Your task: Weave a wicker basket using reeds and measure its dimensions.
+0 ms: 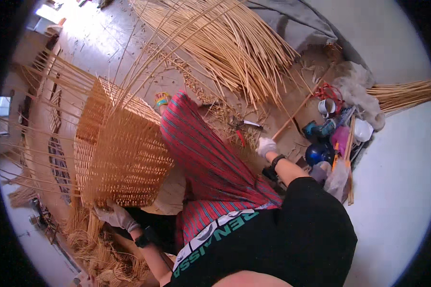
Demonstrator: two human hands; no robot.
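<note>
A woven wicker basket (129,158), tilted beside my legs, has long loose stakes fanning out from it to the left and top. My left hand (117,216), in a pale glove, grips the basket's near edge; some of its fingers are hidden by the weave. On the right, my gloved right hand (266,146) is closed around the lower end of a thin brown stick (292,117). The stick slants up and away to the right. Striped red cloth (210,158) covers my legs between the hands.
Red-handled pruning shears (241,134) lie on the floor amid cane scraps. Beyond stretches a large heap of pale rods (230,43). A teal power tool (321,128), a white cup (326,107) and a dark blue ball (319,154) crowd the right side. Coiled fibre (100,244) lies lower left.
</note>
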